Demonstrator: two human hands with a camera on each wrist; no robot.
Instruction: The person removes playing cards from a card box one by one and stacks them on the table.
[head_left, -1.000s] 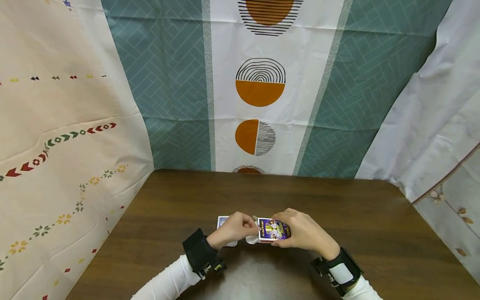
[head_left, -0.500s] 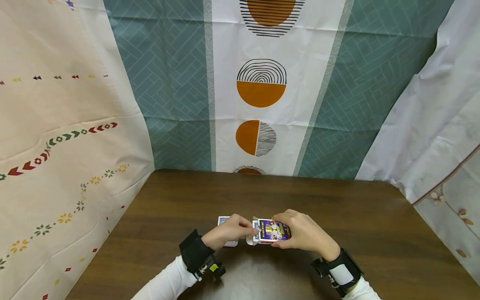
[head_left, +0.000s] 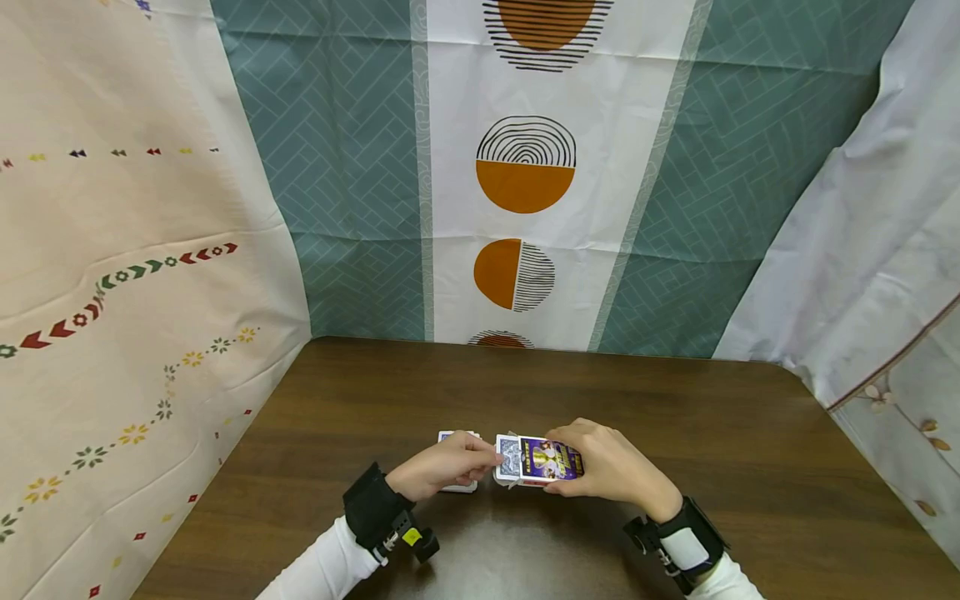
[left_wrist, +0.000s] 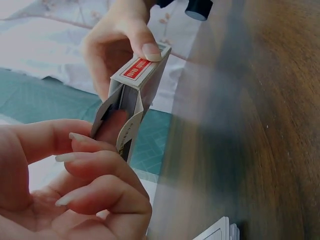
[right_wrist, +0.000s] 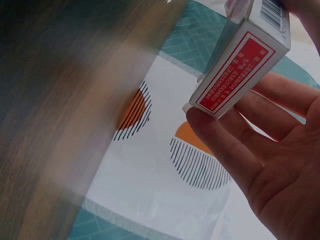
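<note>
My right hand (head_left: pixel 611 468) grips a purple playing-card box (head_left: pixel 551 460) over the table, thumb on one narrow side and fingers on the other. Blue-backed playing cards (head_left: pixel 509 457) stick out of its left end. With thumb and index finger my left hand (head_left: pixel 442 468) pinches their outer edge. In the left wrist view the box's flaps stand open and a finger of the left hand (left_wrist: pixel 95 185) reaches between them. The right wrist view has the box's white narrow side (right_wrist: pixel 240 75) with a red label. A stack of cards (head_left: pixel 459 488) lies under the left hand, partly hidden.
The brown wooden table (head_left: pixel 375 383) extends around the hands. A teal and white patterned cloth (head_left: pixel 360 208) hangs at its back edge, with pale cloths at the left and right sides. Dark straps with cameras sit on both wrists.
The left hand has moved left, drawing the cards partway out of the box. More of their blue backs shows now. The right hand and the box have stayed nearly still.
</note>
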